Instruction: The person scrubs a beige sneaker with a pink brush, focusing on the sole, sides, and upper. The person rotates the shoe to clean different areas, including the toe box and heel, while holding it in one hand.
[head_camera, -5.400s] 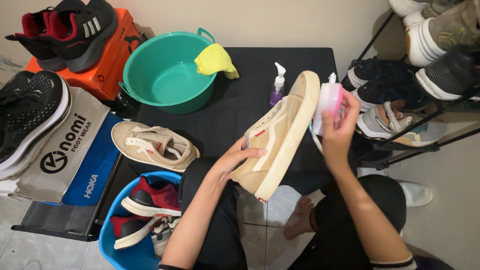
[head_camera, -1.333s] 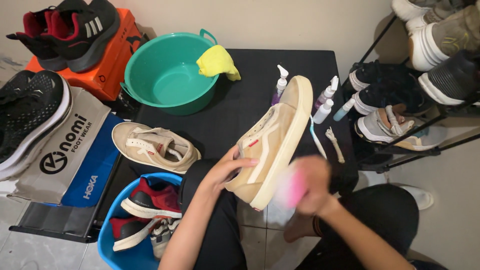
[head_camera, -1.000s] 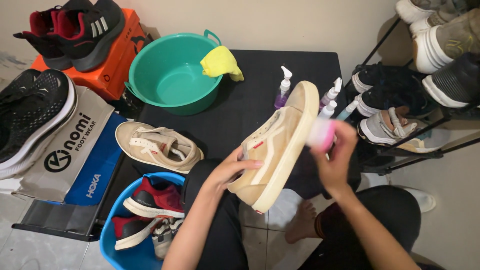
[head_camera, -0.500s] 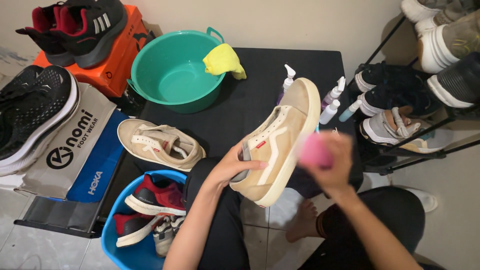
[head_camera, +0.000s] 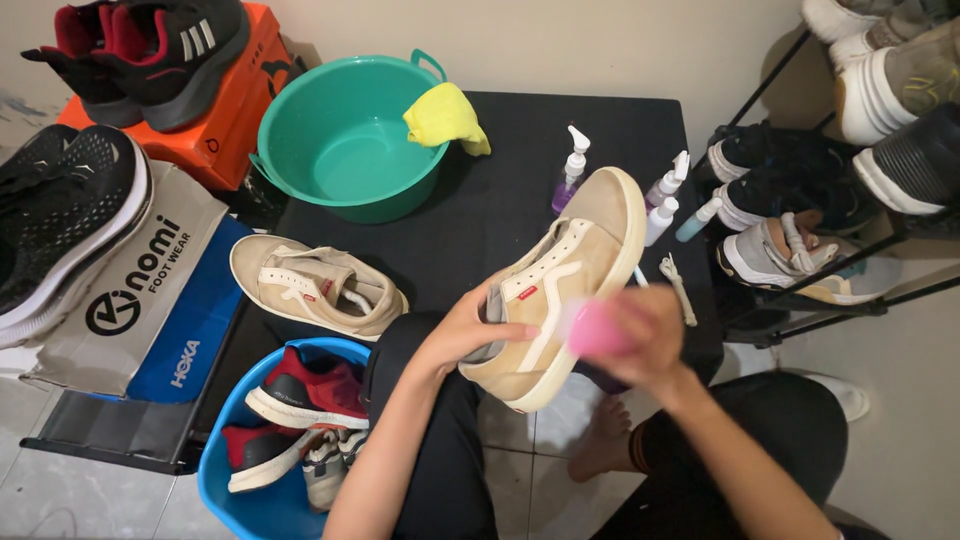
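Fingers of the left hand (head_camera: 470, 335) are curling around the heel end of a beige sneaker (head_camera: 560, 285), holding it tilted, toe up, above the lap and the front edge of the black table (head_camera: 510, 210). Forearm is reaching up from below. Right hand (head_camera: 640, 335) is blurred, fingers closing around a pink brush (head_camera: 598, 332) and pressing it against the sneaker's side, wrist bending inward
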